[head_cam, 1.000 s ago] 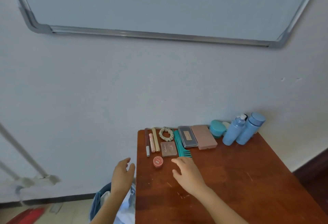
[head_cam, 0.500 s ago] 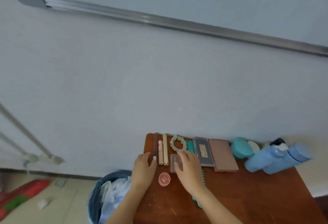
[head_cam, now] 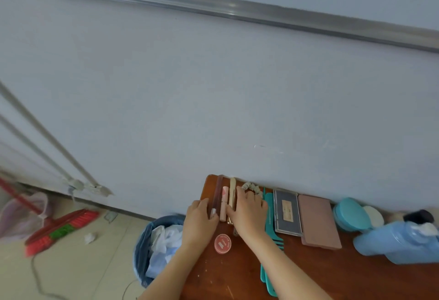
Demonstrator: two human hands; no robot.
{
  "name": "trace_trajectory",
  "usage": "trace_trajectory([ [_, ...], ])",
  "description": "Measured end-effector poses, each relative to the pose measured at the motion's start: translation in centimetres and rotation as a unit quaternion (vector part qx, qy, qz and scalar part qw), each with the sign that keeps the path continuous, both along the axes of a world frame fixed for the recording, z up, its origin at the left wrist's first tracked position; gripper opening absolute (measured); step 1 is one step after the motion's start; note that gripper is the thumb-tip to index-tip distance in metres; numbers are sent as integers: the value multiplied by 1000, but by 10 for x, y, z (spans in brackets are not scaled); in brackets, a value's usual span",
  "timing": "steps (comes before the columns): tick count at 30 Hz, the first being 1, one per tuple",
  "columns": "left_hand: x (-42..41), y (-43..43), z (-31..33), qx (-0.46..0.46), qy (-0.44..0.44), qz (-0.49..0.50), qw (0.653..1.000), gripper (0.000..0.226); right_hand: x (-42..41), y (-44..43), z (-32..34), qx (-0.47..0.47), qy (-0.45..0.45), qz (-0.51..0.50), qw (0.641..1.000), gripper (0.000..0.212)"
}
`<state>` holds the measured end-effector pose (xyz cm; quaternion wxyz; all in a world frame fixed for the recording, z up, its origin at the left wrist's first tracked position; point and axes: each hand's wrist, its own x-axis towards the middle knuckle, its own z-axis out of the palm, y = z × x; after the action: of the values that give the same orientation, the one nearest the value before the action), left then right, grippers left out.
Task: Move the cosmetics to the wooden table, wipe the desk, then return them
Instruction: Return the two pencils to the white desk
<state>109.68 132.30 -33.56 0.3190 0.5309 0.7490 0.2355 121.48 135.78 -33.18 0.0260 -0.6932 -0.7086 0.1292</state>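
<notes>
Reddish-brown wooden table (head_cam: 237,276) holds the cosmetics against the wall. The left hand (head_cam: 199,223) and right hand (head_cam: 249,214) flank the slim pink tube (head_cam: 223,204) — whether either grips, I cannot tell. Gathered loosely, it could roll off the left edge into the blue bin (head_cam: 142,240).

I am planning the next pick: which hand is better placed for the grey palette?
Right. The right hand rests next to the teal comb, and the grey palette lies just past that comb. The left hand is farther left on the wooden table, with the right hand in its way.
</notes>
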Motion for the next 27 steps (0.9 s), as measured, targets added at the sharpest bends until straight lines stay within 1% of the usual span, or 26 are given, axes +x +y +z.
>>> trace_trajectory([
  [1,2,2,0,-7,16,-9,1000,23,0,2,1,-8,4,1,1000,55],
  [3,7,6,1,-22,44,-20,999,22,1,6,4,-35,7,-3,999,63],
  [6,15,14,4,-29,73,-17,997,33,1,14,9,-68,17,-12,997,67],
  [9,19,19,4,-48,103,-21,993,35,0,21,10,-89,44,-21,995,64],
  [12,15,19,4,-46,118,-22,992,26,-1,21,10,-76,101,-37,991,57],
  [13,13,19,4,-45,119,-24,992,25,-1,19,9,-69,117,-47,990,59],
  [16,9,22,5,-42,129,-36,990,25,1,14,7,-43,146,-93,984,77],
  [19,8,25,5,-57,127,-17,990,18,5,14,7,-28,171,-108,979,77],
  [22,10,24,4,-65,126,-18,990,18,12,12,9,-6,156,-71,985,72],
  [27,12,20,4,-75,138,-19,987,21,35,3,15,14,73,22,997,66],
])
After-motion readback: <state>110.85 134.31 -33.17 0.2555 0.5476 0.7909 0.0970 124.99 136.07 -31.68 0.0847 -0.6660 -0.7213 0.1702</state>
